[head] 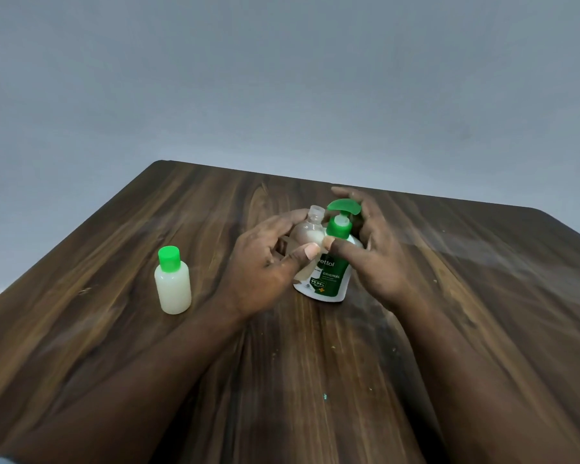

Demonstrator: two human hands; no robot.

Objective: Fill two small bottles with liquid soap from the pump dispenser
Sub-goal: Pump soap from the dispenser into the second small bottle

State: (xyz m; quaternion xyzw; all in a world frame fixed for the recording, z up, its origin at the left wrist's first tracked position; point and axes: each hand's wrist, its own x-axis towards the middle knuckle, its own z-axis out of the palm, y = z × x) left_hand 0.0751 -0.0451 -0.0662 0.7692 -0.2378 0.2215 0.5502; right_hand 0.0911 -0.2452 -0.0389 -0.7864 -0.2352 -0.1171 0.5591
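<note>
The pump dispenser (pixel 329 283) is a white bottle with a dark green label and a bright green pump. It stands on the wooden tabletop (pixel 315 370), near the middle. Just beside it, on its left, is the open small bottle (pixel 307 232). This one is clear plastic and has no cap. White soap fills the lower part of it, and its neck is close under the green spout of the pump.

The capped small bottle (pixel 173 287) stands well apart to the left. It is full of whitish soap and closed with a green cap.

The left hand (pixel 262 266) holds the open small bottle, with the fingers curled behind it and the thumb pressing on its front side. The right hand (pixel 379 260) wraps the pump dispenser from the right. Its fingers bend over the top of the pump head and its thumb lies on the front, near the green collar. Both forearms reach in from the bottom edge. Behind the tabletop is a plain grey wall (pixel 282 78).
</note>
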